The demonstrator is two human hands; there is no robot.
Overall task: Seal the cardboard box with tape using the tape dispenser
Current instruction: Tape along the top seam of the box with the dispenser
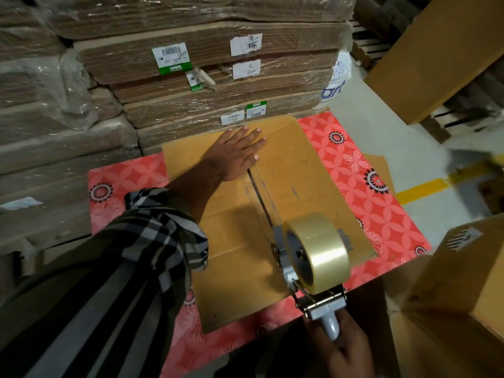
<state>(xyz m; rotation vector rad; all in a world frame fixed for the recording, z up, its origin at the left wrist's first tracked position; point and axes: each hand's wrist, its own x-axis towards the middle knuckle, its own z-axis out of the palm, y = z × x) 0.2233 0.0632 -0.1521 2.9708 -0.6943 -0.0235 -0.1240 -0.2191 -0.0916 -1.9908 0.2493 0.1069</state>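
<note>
The cardboard box [245, 214] lies flat-topped on my red patterned table cover [362, 170], filling most of the middle of that surface, its far edge close against the wrapped stacks of flattened cartons [207, 85] behind the table. My left hand [240, 154] rests open, palm down and fingers spread, on the far end of the box top, the heel of the palm over the centre seam where the two flaps meet. My right hand [341, 347] is wrapped tight around the grey handle of the tape dispenser [308, 268], down at the near right corner of the table. The dispenser's front end sits on the box near its near right edge, over the seam, and its clear tape roll [319, 252] stands upright on edge. A strip of clear tape [259, 192] runs along the seam from the dispenser up to my left palm. My checked sleeve [152, 233] is bunched above the left wrist.
</note>
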